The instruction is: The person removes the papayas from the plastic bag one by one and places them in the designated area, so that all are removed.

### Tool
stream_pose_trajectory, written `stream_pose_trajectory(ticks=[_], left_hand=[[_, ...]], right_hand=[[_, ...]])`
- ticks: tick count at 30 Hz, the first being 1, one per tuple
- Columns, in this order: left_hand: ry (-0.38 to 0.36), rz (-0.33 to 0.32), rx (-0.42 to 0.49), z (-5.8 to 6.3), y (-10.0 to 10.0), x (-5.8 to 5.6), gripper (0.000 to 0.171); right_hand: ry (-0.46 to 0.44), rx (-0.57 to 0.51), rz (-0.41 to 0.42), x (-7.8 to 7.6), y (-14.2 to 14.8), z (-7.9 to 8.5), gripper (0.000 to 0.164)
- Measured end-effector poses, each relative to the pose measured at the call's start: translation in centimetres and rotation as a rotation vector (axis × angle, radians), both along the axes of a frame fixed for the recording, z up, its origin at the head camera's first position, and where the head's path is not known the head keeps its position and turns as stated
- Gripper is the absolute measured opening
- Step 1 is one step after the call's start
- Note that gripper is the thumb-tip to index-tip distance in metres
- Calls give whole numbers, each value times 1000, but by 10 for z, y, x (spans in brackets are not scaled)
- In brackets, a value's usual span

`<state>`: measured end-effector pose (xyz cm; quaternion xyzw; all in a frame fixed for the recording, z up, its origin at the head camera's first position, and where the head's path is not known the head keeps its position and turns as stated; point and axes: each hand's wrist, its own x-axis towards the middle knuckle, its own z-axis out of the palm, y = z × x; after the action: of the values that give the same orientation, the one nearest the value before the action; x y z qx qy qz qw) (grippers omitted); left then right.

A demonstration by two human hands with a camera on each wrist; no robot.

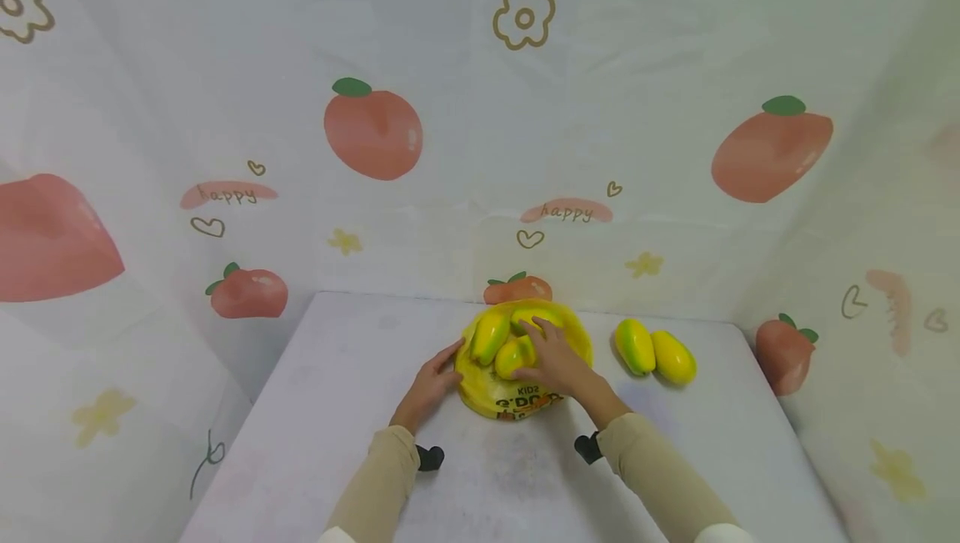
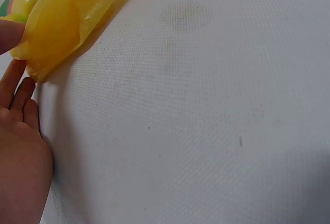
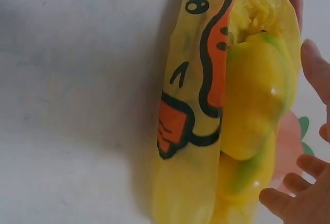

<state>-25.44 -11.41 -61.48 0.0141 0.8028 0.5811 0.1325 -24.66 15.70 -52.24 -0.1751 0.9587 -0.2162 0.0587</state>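
Note:
A yellow plastic bag (image 1: 474,389) with printed lettering stands with its mouth spread wide near the table's back. Inside it lie three yellow-green mangoes: one at the left (image 1: 489,339), one in front (image 1: 514,358), and one behind, partly covered by the right hand. My left hand (image 1: 429,389) pinches the bag's left edge; in the left wrist view, the thumb is inside the yellow plastic (image 2: 72,18) and the fingers outside. Over the mangoes hovers my right hand (image 1: 561,366), fingers spread. The right wrist view has its fingertips just apart from a mango (image 3: 258,95).
Two more mangoes, a greener one (image 1: 634,347) and a yellower one (image 1: 674,358), lie side by side on the white table (image 1: 480,485), right of the bag. A fruit-printed cloth (image 1: 450,234) hangs behind the table and along its sides.

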Motion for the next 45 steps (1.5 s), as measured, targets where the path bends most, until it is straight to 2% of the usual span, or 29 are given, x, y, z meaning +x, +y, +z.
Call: stream_pose_trajectory(ticks=[4, 10, 15, 22, 38, 45], left_hand=[[4, 5, 9, -1, 2, 1, 65], [15, -34, -1, 2, 12, -1, 65], [14, -9, -10, 3, 11, -2, 65], [11, -2, -7, 1, 7, 0, 65], [17, 15, -22, 4, 6, 4, 66], [15, 19, -34, 7, 5, 5, 66]], right_hand=[[-40, -33, -3, -1, -2, -4, 92], [-70, -57, -46, 0, 3, -6, 88], [-55, -65, -32, -3, 3, -10, 84], [-97, -53, -37, -4, -1, -18, 78], [-32, 2, -57, -3, -4, -25, 71], [-48, -5, -48, -3, -8, -24, 70]])
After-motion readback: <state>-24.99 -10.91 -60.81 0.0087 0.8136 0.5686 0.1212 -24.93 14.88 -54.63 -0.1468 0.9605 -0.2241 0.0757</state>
